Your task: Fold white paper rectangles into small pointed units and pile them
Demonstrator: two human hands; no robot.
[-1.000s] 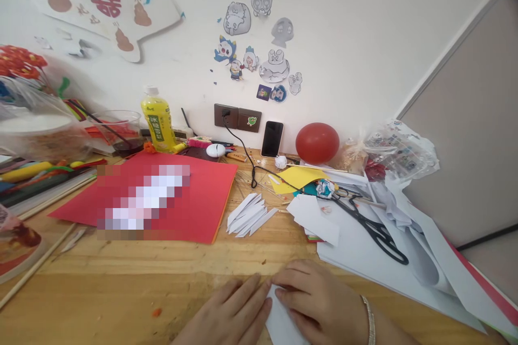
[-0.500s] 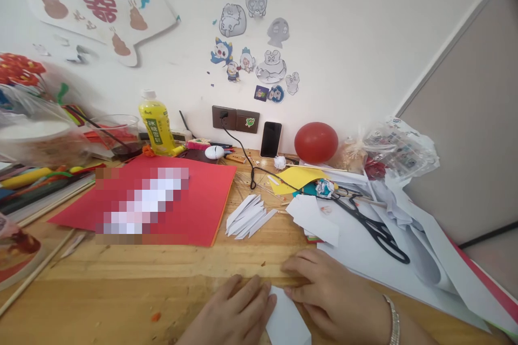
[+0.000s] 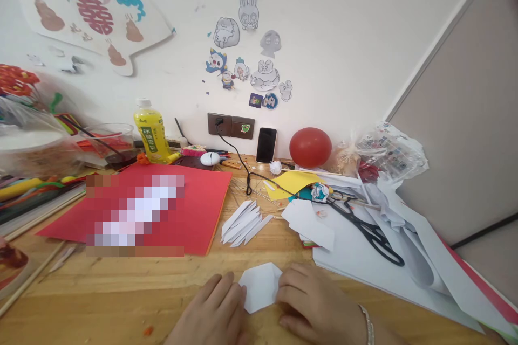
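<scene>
A small folded piece of white paper (image 3: 260, 286) lies on the wooden table (image 3: 121, 291) near its front edge. My left hand (image 3: 212, 315) rests flat at the paper's left edge, fingers stretched onto it. On the other side, my right hand (image 3: 313, 306), with a bracelet at the wrist, has its fingers curled down against the paper's right edge. A fan of folded white paper strips (image 3: 243, 218) lies just beyond, towards the middle of the table.
A large red sheet (image 3: 194, 205) lies left of centre. Black scissors (image 3: 370, 232) rest on a pile of white sheets (image 3: 356, 253) at the right. At the back stand a yellow bottle (image 3: 150, 132), a phone (image 3: 266, 144) and a red balloon (image 3: 310, 147).
The white paper has come out from under my hands and now shows between them, further from me. My right hand has drawn back to its right edge.
</scene>
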